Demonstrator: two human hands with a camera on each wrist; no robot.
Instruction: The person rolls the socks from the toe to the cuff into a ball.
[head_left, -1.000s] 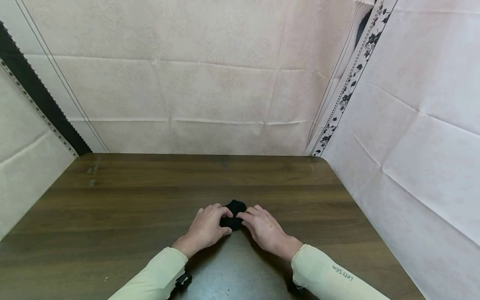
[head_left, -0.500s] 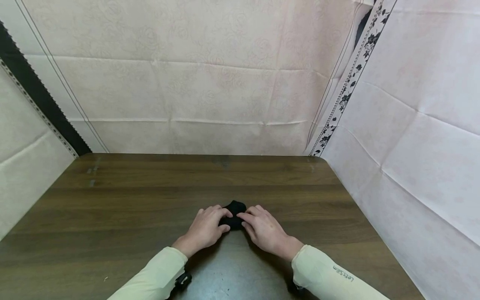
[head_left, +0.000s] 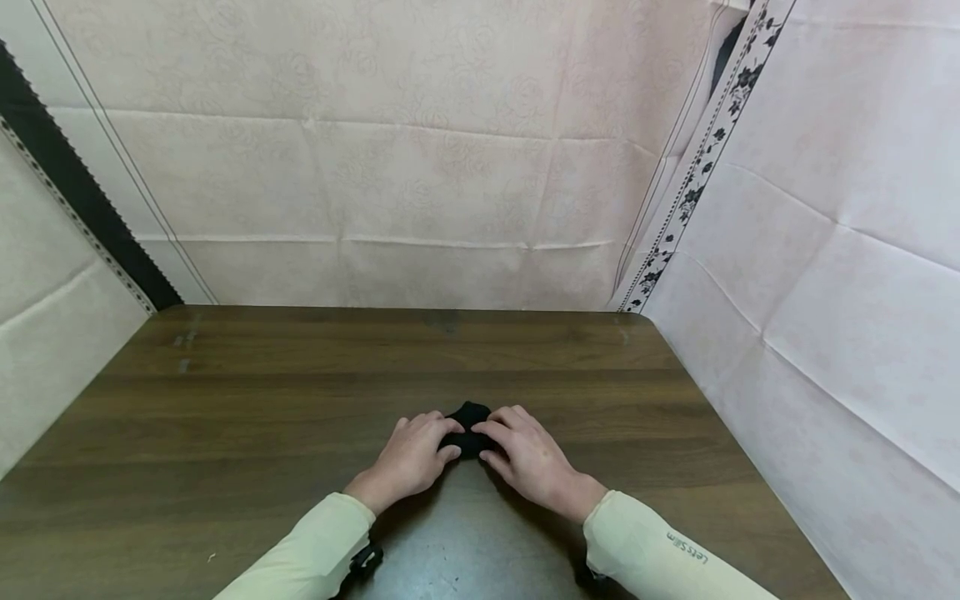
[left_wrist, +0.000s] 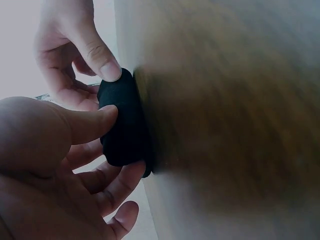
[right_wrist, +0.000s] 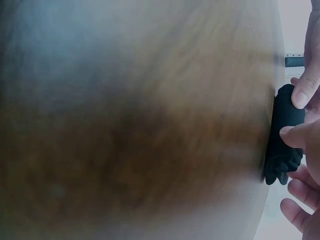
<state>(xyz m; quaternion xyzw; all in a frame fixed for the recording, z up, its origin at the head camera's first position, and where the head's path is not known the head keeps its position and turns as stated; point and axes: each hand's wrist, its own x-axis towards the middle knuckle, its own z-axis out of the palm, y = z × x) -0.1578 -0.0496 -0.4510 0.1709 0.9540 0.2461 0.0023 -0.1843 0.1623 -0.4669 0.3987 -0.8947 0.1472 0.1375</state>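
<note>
In the head view a small black cloth roll (head_left: 470,413) lies on the wooden table (head_left: 315,400), near the middle. My left hand (head_left: 408,454) grips its left end, thumb on the near side and fingers over the top. From the other side my right hand (head_left: 536,454) pinches the right end. Seen from the left wrist, the cloth roll (left_wrist: 125,122) is a thick, soft cylinder close against the tabletop, with both thumbs pressing its near face. The right wrist view shows bunched folds at one end of the cloth roll (right_wrist: 286,120). Parts of both ends are hidden by fingers.
White patterned cloth sheets (head_left: 412,183) hang behind the table and along both sides. A black strip (head_left: 82,175) runs down at the left. A tiny pale scrap (head_left: 212,557) lies at the front left of the tabletop.
Both hands stay at the cloth roll. My left thumb has drawn slightly up and back, and my right fingers have shifted a little, with the right thumb lower at the roll's near edge.
</note>
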